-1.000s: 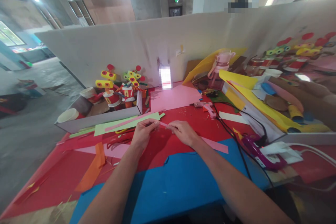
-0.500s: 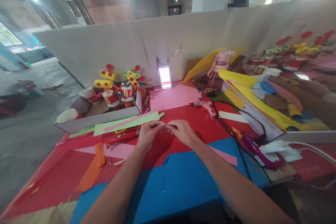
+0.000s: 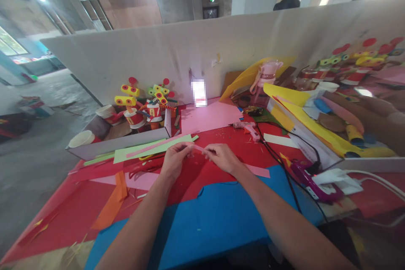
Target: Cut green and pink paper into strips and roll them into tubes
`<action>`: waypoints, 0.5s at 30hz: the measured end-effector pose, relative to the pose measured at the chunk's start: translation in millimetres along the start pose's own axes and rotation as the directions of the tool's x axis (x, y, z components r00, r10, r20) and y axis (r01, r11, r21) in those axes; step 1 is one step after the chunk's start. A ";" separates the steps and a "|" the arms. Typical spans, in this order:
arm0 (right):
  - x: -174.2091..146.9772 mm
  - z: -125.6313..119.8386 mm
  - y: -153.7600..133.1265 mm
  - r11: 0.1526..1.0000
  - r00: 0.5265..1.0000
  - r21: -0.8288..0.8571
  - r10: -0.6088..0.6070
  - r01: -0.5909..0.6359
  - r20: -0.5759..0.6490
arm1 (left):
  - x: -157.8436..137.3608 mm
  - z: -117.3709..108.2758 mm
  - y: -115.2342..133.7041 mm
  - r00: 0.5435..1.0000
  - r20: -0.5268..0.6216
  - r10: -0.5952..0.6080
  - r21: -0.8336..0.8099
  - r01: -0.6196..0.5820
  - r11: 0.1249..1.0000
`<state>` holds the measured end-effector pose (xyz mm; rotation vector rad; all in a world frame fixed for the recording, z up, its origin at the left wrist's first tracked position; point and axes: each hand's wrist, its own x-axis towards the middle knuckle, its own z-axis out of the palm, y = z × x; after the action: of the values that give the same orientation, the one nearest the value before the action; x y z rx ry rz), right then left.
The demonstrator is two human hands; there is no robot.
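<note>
A narrow pink paper strip (image 3: 198, 148) spans the short gap between my two hands, above the red table covering. My left hand (image 3: 177, 156) is closed on its left end, thumb against fingers. My right hand (image 3: 220, 156) pinches it a little farther right. Beyond my right wrist a wider pink paper piece (image 3: 259, 171) shows; whether it joins the strip is hidden. Beside my left hand lie a green paper sheet (image 3: 118, 157) with a pink strip across it and scissors (image 3: 147, 170) with red handles, partly covered.
A pink glue gun (image 3: 248, 128) lies behind my right hand, its black cable running to a purple power strip (image 3: 319, 187). Left stands a box (image 3: 123, 143) with paper-cup figures (image 3: 134, 116). Blue paper (image 3: 215, 219) covers the near edge. Right is a yellow-lined box (image 3: 363, 154).
My hands have moved slightly apart, and the pink strip now shows between them. The pink piece beyond my right wrist has shifted up and left.
</note>
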<state>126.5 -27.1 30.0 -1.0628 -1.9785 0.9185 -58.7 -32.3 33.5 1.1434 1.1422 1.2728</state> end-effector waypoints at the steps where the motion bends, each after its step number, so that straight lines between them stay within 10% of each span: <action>1: -0.1 1.0 0.4 1.000 1.000 -0.013 -0.010 0.010 -0.001 | -1.4 3.7 -1.8 1.000 0.020 -0.021 0.013 0.020 1.000; 15: 0.8 1.7 2.8 0.995 0.998 -0.090 -0.045 0.042 -0.037 | 0.0 6.7 -5.2 0.996 -0.079 -0.038 -0.018 0.037 0.999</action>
<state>125.8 -25.7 26.9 -1.0746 -2.0186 0.7866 -51.6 -32.1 29.0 1.0628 1.2043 1.3061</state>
